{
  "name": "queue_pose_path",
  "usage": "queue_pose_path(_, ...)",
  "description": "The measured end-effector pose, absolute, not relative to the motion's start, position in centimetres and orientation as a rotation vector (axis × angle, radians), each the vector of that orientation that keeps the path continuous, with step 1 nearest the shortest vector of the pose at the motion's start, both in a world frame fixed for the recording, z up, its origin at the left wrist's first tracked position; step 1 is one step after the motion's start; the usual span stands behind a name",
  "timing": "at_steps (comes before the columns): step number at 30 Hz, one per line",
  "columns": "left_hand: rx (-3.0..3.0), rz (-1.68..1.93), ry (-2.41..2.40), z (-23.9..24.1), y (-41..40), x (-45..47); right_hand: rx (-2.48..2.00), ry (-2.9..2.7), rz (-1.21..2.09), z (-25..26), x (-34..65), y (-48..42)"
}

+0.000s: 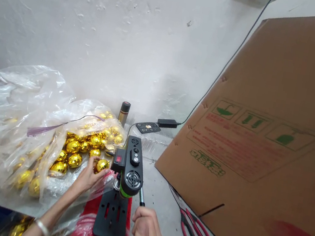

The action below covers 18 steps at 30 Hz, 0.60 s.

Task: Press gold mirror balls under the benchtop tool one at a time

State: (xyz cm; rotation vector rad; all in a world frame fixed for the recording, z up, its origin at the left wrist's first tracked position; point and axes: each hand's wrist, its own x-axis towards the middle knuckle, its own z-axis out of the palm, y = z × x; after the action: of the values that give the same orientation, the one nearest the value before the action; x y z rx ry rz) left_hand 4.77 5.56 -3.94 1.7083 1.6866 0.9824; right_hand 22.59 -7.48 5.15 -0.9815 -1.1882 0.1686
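Observation:
My left hand (89,175) has its fingers curled round a shiny gold mirrored ball (102,165), just left of a black device on a stand (134,166). The device has round vents and a slotted black base plate (112,217). My right hand (147,231) is closed round the dark handle of a rod (142,196). The rod's upper end passes behind the device and is hidden. More gold balls (74,160) lie in a large clear plastic bag (27,104) beside my left hand.
A big cardboard box (262,71) leans in from the right over the grey table (154,182). Red-handled scissors (195,235) lie at its foot. A bottle (123,113), a remote-like panel (148,127) and a black adapter (167,123) with a cable sit by the wall. Red plastic (91,207) lies under the base plate.

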Motion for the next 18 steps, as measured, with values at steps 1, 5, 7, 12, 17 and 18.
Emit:
queue_pose_path(1,1.62,1.009,1.631,-4.0,4.1,4.3,-0.964,-1.216,0.157,5.3,22.9,-7.3)
queue_pose_path(5,1.213,1.069,1.383,-4.5,-1.6,3.9,-0.838,-1.404,0.085,5.9,24.5,-6.5)
queue_pose_path(7,1.212,1.111,1.351,-5.2,-3.3,4.7,-0.824,-1.468,0.077,6.2,25.0,-6.3)
queue_pose_path(12,1.517,1.092,1.366,-7.1,-3.9,7.4,-0.884,-1.495,0.111,6.3,25.2,-6.9)
queue_pose_path(17,1.841,1.113,1.365,-7.5,-3.0,8.6,-0.87,-1.491,0.067,5.8,25.1,-6.9)
queue_pose_path(18,1.885,1.125,1.36,-7.4,-2.9,8.6,-0.861,-1.495,0.056,5.8,25.1,-6.8)
